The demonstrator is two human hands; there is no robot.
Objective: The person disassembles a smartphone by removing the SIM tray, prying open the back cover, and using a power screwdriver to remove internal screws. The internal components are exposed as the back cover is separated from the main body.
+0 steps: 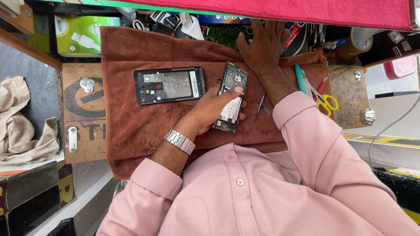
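Shirt [245,192]: pink, buttoned, fills the near edge of the view; both sleeves run up toward the work surface.
Wristwatch [180,141]: metal link band on the left wrist, just past the pink cuff.
Left hand [210,109]: closed around the opened phone, thumb laid across its exposed inside, fingers wrapped under its left edge.
Opened phone [231,97]: back cover off, circuit board and white-labelled battery showing; held slightly tilted over the middle of the cloth, just right of centre.
Cloth [131,122]: rust-brown towel spread over the bench, under both hands.
Tweezers [261,106]: lying on the cloth just right of the opened phone, beside the right forearm.
Phone frame [169,85]: second black housing, lying flat on the cloth, left of the opened phone and apart from it.
Scissors [324,101]: yellow handles, right edge of the cloth, next to a teal pen [299,78].
Right hand [262,41]: fingers spread wide, palm down, holding nothing; rests at the far edge of the cloth, reaching into the clutter beyond.
Green box [83,34]: far left, beyond the cloth.
Tape roll [355,43]: brown, far right.
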